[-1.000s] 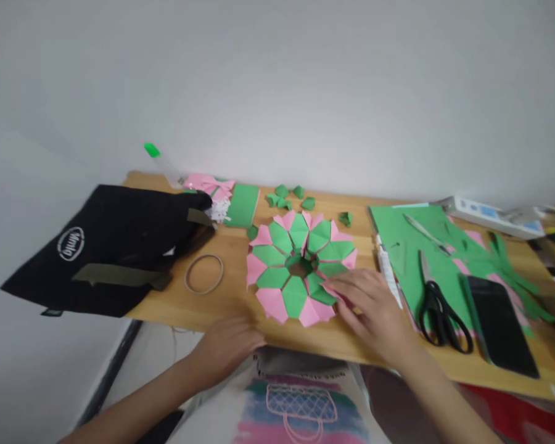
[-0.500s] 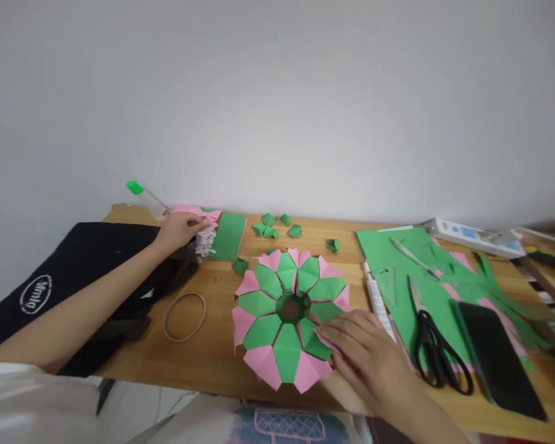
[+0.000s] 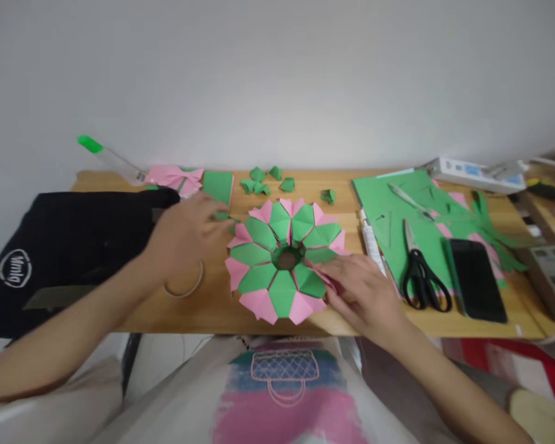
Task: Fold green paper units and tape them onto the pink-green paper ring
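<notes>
A round folded-paper flower (image 3: 282, 295), with green petals, pink outer tips and an open centre, sits at the middle of the wooden table. My right hand (image 3: 363, 290) is closed on its right edge, thumb and fingers pinching a pink fold; part of that edge is hidden behind the fingers. My left hand (image 3: 187, 231) hovers left of the flower, smeared by motion, so I cannot tell whether it holds anything. Behind it lie pink folded paper pieces (image 3: 173, 177) and a green paper stack (image 3: 218, 185). Several small green folded pieces (image 3: 258, 174) lie beyond the flower.
A tape-like ring (image 3: 185, 293) lies beneath my left forearm's side. Black cloth (image 3: 87, 228) covers the left. To the right are a white glue tube (image 3: 372, 240), green paper sheets (image 3: 383, 203), black-handled scissors (image 3: 423, 277), a phone (image 3: 476, 280) and a white box (image 3: 472, 174).
My left hand has come away from the pink pieces at the back left, moving right and nearer the flower. My right hand stays on the flower's edge. The view has tilted downward.
</notes>
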Tool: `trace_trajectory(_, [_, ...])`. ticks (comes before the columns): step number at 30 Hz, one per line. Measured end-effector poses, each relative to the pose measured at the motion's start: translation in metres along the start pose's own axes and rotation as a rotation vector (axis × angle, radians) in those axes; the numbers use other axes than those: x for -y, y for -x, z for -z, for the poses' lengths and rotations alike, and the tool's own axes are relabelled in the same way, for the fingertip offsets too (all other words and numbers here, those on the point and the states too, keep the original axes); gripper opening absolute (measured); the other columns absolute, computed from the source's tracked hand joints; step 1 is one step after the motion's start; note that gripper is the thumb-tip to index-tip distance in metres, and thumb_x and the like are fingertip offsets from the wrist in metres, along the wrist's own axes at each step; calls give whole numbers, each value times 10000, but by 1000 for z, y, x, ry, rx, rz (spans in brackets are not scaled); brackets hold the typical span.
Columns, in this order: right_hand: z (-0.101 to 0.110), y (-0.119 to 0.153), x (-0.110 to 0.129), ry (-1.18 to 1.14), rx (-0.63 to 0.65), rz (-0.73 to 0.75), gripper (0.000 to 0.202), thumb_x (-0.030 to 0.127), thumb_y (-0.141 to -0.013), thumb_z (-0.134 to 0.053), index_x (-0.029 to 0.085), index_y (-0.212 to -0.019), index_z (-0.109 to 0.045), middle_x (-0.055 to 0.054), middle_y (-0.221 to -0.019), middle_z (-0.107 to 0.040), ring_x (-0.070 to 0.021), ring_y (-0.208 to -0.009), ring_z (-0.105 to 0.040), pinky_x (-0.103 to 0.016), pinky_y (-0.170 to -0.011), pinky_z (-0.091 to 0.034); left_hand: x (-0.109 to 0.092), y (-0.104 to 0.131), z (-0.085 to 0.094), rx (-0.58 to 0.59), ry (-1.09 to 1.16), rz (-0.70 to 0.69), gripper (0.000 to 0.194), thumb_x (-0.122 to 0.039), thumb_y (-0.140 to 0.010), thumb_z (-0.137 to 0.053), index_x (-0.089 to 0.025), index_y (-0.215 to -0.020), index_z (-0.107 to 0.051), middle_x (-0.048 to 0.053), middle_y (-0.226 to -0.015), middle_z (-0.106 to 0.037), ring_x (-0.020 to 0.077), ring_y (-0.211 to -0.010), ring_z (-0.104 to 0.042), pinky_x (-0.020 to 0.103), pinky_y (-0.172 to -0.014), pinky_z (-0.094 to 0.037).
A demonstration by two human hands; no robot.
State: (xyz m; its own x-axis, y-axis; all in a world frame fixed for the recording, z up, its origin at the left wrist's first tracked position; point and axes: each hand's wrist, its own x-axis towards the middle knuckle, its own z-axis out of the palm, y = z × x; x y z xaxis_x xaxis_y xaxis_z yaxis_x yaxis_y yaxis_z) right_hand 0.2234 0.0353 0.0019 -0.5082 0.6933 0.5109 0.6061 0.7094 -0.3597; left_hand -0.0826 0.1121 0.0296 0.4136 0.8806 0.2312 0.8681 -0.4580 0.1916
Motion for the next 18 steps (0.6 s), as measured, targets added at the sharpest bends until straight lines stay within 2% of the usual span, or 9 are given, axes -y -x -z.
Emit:
trace_trajectory(2, [-5,3,4,-14,-47,-56,340,134,-867,-589,205,-1200,-579,-67,-971,-760,-224,-891,-696,-387,-798,-543,-59,19,-3,14,54,-129,351,-506,-931,-515,-196,-846,-655,36,-896,-687,212,-847,-630,356,-751,-509])
trace_trajectory(4, [-11,7,8,-32,-96,-119,420,125,-849,-586,218,-1257,-555,-69,-999,-754,-240,-947,-685,-412,-838,-538,-108,33,-10,-7,74,-222,409,-567,-885,-561,-169,-890,-651,76,-882,-689,255,-838,-646,409,-740,-513])
trace_trajectory(5, [-14,9,11,-41,-121,-148,450,114,-840,-581,225,-1275,-547,-68,-1004,-752,-246,-972,-678,-423,-851,-535,-127,38,-15,-9,73,-209,476,-616,-845,-588,-150,-918,-647,93,-874,-684,274,-835,-644,426,-734,-515])
trace_trajectory(7, [-17,12,15,-63,-165,-197,480,93,-833,-573,242,-1289,-545,-58,-989,-753,-248,-991,-673,-428,-859,-531,-150,41,-24,-13,23,-136,415,-548,-828,-645,-141,-906,-633,105,-863,-674,282,-816,-635,427,-710,-511])
trace_trajectory(9, [-19,14,18,-91,-200,-241,463,95,-845,-575,259,-1278,-559,-47,-973,-758,-240,-979,-678,-424,-862,-530,-157,40,-32,-5,-24,-74,251,-398,-830,-660,-153,-864,-618,95,-830,-660,272,-785,-629,410,-682,-503])
trace_trajectory(11, [-20,16,20,-109,-230,-277,408,120,-860,-588,261,-1242,-589,-49,-974,-759,-236,-965,-683,-425,-866,-530,-156,37,-34,4,-30,-58,136,-299,-822,-633,-166,-838,-607,84,-825,-660,261,-766,-628,397,-662,-497])
trace_trajectory(15, [-22,18,23,-127,-283,-319,273,158,-855,-632,251,-1110,-661,-56,-971,-762,-245,-984,-687,-436,-878,-533,-147,38,-29,-24,52,-91,127,-306,-864,-574,-182,-837,-584,82,-875,-685,230,-740,-642,370,-608,-504])
trace_trajectory(18, [-25,20,25,-169,-323,-329,217,125,-839,-652,246,-1017,-686,-39,-907,-773,-247,-996,-687,-445,-907,-526,-142,42,-25,-37,116,-123,174,-357,-914,-540,-194,-867,-573,79,-881,-700,220,-730,-658,361,-563,-519])
